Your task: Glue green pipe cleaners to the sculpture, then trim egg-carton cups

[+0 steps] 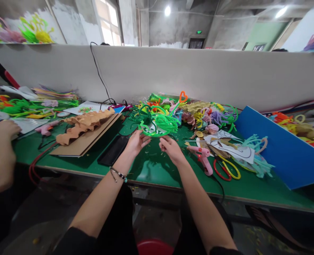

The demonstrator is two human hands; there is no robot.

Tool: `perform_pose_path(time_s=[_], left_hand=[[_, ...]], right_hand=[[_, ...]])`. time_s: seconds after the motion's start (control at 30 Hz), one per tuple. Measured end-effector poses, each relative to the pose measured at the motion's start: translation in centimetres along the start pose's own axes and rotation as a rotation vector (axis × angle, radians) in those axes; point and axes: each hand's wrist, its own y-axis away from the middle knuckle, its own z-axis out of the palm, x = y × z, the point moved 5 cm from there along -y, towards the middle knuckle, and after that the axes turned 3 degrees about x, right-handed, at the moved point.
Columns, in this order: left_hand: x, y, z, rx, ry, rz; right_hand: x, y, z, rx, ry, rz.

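Green wires (166, 122) in left hand (136, 142), right hand (170, 148) beside; sign (198, 32) illegible.

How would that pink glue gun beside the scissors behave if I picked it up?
The glue gun would probably feel stiff, since it looks like hard plastic. It seems unlikely to roll, as its handle juts out from the barrel. The black cord running from the handle would likely trail and tug a little.
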Motion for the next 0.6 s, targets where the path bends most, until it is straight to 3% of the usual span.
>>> perform_pose_path(time_s=[0.1,0.3,0.37,0.6], left_hand=[[0.1,-0.2,-0.3,0.017,0.003,0.022],[0.3,-0.8,-0.9,0.056,0.015,0.068],[0.3,-0.9,-0.7,0.058,0.014,0.075],[-0.9,-1.4,0.4,0.037,-0.03,0.102]], right_hand=[[-0.6,0.6,-0.6,0.012,-0.072,-0.03],[-1.5,1.1,-4.5,0.195,-0.155,-0.119],[-1.2,0.7,-4.9,0.193,-0.171,-0.101],[1.0,-0.9,-0.6,-0.025,-0.111,0.171]])
